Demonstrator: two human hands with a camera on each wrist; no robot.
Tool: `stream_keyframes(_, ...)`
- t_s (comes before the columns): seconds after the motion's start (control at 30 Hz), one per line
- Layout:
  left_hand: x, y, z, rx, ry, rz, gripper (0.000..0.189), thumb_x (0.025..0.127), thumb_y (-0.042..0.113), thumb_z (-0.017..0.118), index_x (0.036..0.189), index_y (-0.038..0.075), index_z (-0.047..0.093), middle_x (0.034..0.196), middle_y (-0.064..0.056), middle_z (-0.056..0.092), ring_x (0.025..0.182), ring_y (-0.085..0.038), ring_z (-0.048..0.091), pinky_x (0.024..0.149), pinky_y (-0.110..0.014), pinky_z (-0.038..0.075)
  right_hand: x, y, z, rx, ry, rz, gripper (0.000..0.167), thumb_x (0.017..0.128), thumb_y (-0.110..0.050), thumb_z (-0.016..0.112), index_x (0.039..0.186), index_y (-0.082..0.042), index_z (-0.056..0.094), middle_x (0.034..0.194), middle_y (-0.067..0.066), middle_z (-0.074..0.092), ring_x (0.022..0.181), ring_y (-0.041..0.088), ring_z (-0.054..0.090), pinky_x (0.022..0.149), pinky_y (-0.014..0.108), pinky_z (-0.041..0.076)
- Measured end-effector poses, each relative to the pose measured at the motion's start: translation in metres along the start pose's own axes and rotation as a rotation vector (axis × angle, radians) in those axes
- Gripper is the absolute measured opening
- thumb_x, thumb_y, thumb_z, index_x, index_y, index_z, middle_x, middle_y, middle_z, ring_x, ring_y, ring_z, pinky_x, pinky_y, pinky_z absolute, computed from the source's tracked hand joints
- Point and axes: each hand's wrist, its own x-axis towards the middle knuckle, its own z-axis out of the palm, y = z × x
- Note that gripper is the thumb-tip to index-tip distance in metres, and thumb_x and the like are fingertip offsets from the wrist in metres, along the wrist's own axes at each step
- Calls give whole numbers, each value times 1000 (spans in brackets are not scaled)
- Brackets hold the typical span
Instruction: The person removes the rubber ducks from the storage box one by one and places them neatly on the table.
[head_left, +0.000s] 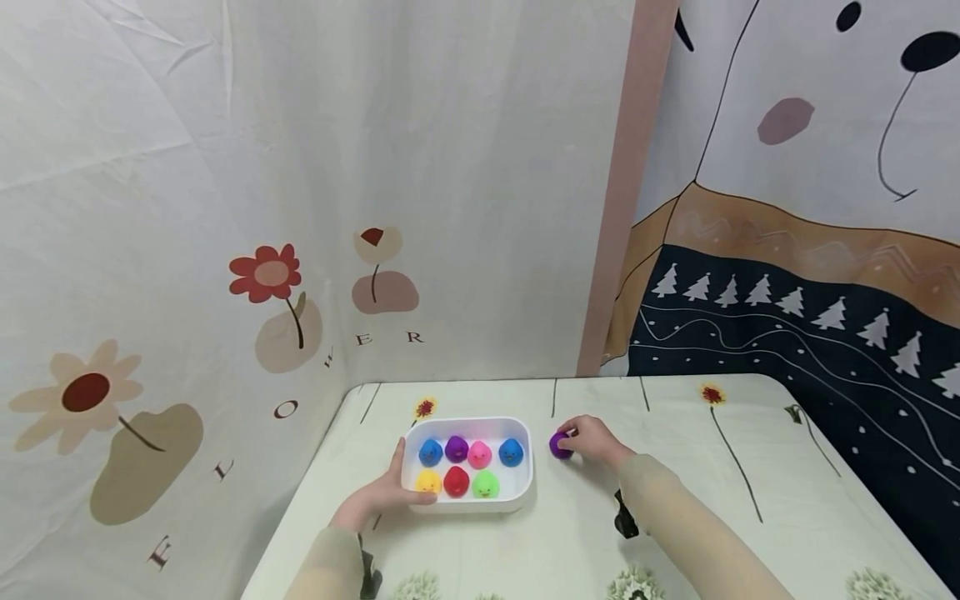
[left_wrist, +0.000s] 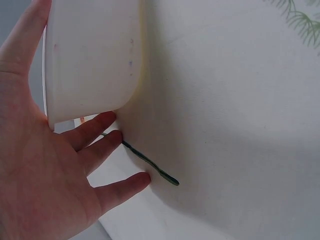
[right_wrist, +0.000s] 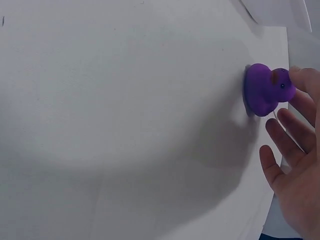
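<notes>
A white plastic tray [head_left: 514, 481] holds several small rubber ducks: blue, purple, pink, yellow, red and green. My left hand [head_left: 381, 495] grips its left end, thumb along the front rim and index finger up the left side. Seen from the left wrist, the other fingers of the left hand [left_wrist: 47, 170] spread below the tray wall [left_wrist: 90, 60]. To the right of the tray, my right hand [head_left: 596, 440] pinches a purple rubber duck [head_left: 560, 446]. In the right wrist view, thumb and forefinger hold this duck [right_wrist: 262, 90] by its head, its base close to the tabletop.
The table is covered by a pale cloth [head_left: 705, 500] printed with flowers. Behind it hang a white curtain [head_left: 480, 208] with flower prints and, at right, a cloth with a bear face and dark tree pattern [head_left: 757, 325]. A dark strap piece [head_left: 625, 517] shows under the right wrist.
</notes>
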Motion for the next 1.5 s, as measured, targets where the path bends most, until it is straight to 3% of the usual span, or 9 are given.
stream_keyframes(0.33,2,0,1,11,-1,-21,132,72,47,82,153,12,-17,159,-25,3,140,-50,12,108,-68,18,-1,-16,-12,55,46,2,23,88,-16,70,107,-2,71,103,5,69,90,19,63,77,35,54)
stream_keyframes(0.5,2,-4,1,2,3,21,131,73,47,82,153,9,-15,156,-30,4,139,-54,11,108,-69,17,-2,-36,-12,116,49,24,28,90,-20,70,112,-4,70,110,6,67,95,20,63,80,36,55)
stream_keyframes(0.8,1,-7,-2,-14,4,9,133,71,45,83,153,7,-13,156,-29,5,139,-53,12,107,-69,17,2,-69,8,195,32,-16,27,89,-22,70,111,-7,70,114,10,67,98,24,64,86,41,53)
stream_keyframes(1.07,0,-4,1,3,23,26,127,76,36,83,153,5,-13,156,-31,5,137,-55,13,106,-70,19,2,-75,25,183,1,4,24,87,-23,73,107,-10,72,116,10,66,106,29,61,95,52,46)
stream_keyframes(1.23,5,-10,1,-5,27,28,130,73,40,84,153,6,-13,156,-30,5,138,-55,14,106,-69,18,0,-77,33,159,1,-4,24,86,-20,73,106,-7,73,116,11,66,114,34,56,98,54,43)
stream_keyframes(1.5,1,-5,1,9,16,13,130,74,41,83,153,7,-15,157,-28,6,139,-53,14,106,-69,19,-1,-82,39,221,-24,76,36,87,-23,73,119,-9,67,127,17,57,116,35,52,97,55,44)
